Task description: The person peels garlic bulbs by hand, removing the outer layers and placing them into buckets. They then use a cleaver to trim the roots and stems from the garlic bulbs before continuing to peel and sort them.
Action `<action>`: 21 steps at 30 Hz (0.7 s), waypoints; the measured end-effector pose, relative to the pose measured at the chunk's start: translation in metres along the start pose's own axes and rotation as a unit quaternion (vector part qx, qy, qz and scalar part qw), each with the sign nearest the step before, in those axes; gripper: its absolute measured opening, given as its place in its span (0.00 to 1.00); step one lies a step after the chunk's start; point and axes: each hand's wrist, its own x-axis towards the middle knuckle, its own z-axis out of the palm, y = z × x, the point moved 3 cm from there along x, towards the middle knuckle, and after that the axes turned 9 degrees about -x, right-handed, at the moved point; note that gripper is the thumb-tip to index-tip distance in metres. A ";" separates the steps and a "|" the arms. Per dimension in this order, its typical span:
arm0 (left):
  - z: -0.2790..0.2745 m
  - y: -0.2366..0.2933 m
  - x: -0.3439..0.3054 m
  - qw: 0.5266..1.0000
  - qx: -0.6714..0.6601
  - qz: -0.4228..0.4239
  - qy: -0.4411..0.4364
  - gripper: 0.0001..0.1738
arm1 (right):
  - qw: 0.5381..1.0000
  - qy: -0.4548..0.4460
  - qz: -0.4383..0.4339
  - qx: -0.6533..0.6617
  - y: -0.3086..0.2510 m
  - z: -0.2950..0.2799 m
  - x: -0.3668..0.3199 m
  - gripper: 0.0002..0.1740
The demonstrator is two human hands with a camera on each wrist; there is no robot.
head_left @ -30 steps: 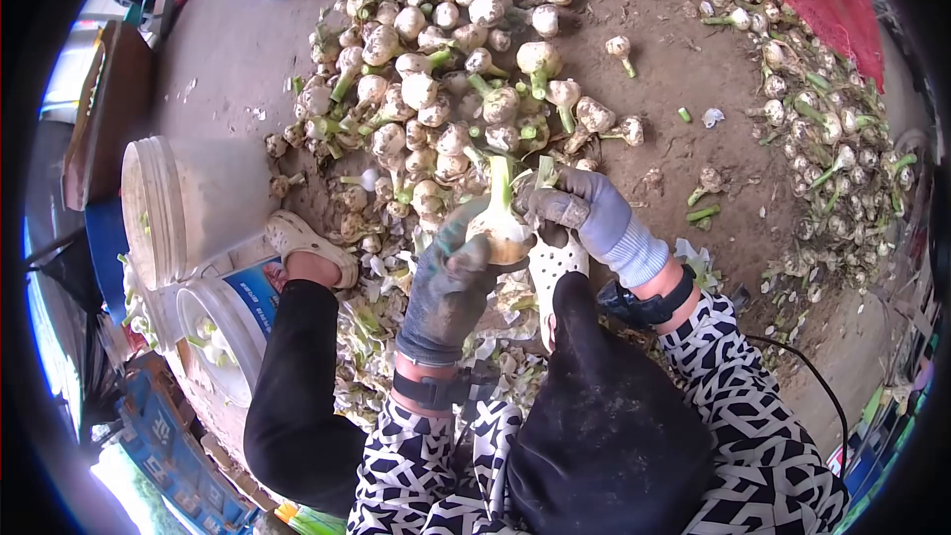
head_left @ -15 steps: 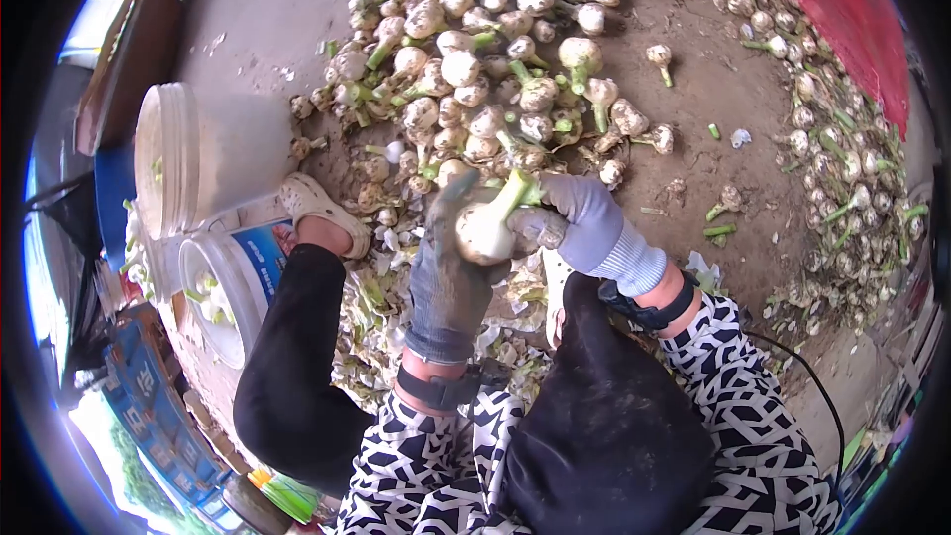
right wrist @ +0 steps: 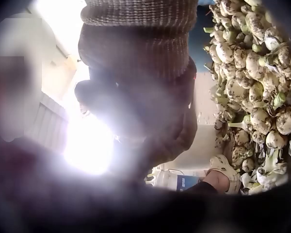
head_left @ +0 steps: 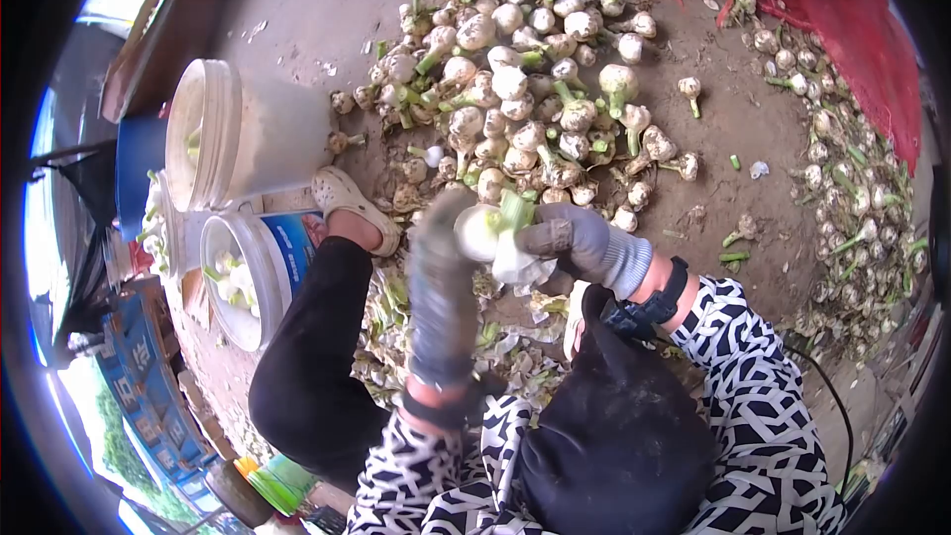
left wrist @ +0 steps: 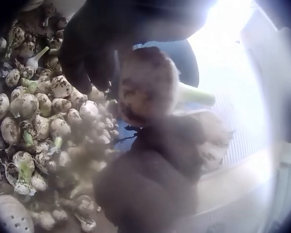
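Note:
A whitish garlic bulb (head_left: pixel 479 232) with a short cut green stem is held up between my two gloved hands. My left hand (head_left: pixel 441 282), in a dark grey glove and blurred, has its fingers at the bulb's left side. In the left wrist view, dark fingers (left wrist: pixel 94 53) curl beside the bulb (left wrist: pixel 148 87), which has brown soil on it. My right hand (head_left: pixel 586 246), in a lighter grey glove, pinches at the stem, where a pale flap of skin (head_left: pixel 520 263) hangs loose. In the right wrist view the right hand (right wrist: pixel 140 107) hides what it grips.
A large pile of garlic (head_left: pixel 515 89) lies ahead, and more bulbs line the right by a red mesh sheet (head_left: pixel 852 40). White buckets (head_left: pixel 277 129) stand left, one pail (head_left: pixel 238 327) containing peeled garlic. Loose peelings (head_left: pixel 396 367) cover the ground between my feet in clogs (head_left: pixel 355 208).
The head view has shifted, so the scene sits further right. The bulb's stem tilts differently, and a flap of skin now hangs from it. The left hand has become blurred.

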 end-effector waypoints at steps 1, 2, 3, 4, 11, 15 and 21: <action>0.010 -0.006 -0.013 0.988 0.106 0.087 0.069 0.32 | 1.000 0.012 -0.002 -0.028 0.009 -0.001 0.004 0.19; 0.010 -0.015 -0.019 0.997 -0.027 0.044 0.062 0.30 | 1.000 -0.012 0.000 -0.002 0.011 0.006 0.002 0.20; 0.009 -0.021 -0.023 0.985 -0.160 0.002 0.056 0.28 | 1.000 -0.011 0.000 0.003 0.016 0.003 0.002 0.20; 0.007 -0.024 -0.017 0.976 -0.203 -0.040 0.064 0.27 | 0.998 -0.028 -0.009 -0.051 0.019 -0.004 0.002 0.21; -0.002 -0.012 0.012 0.841 -0.506 -0.143 -0.128 0.19 | 0.986 0.043 -0.116 0.113 -0.012 -0.057 -0.027 0.22; -0.001 -0.005 0.013 0.889 -0.437 -0.121 -0.055 0.15 | 0.855 0.048 -0.033 -0.515 0.021 -0.063 -0.035 0.29; -0.001 -0.005 0.006 0.986 -0.158 -0.039 -0.026 0.27 | 0.764 0.201 -0.082 -0.608 -0.048 0.029 -0.037 0.27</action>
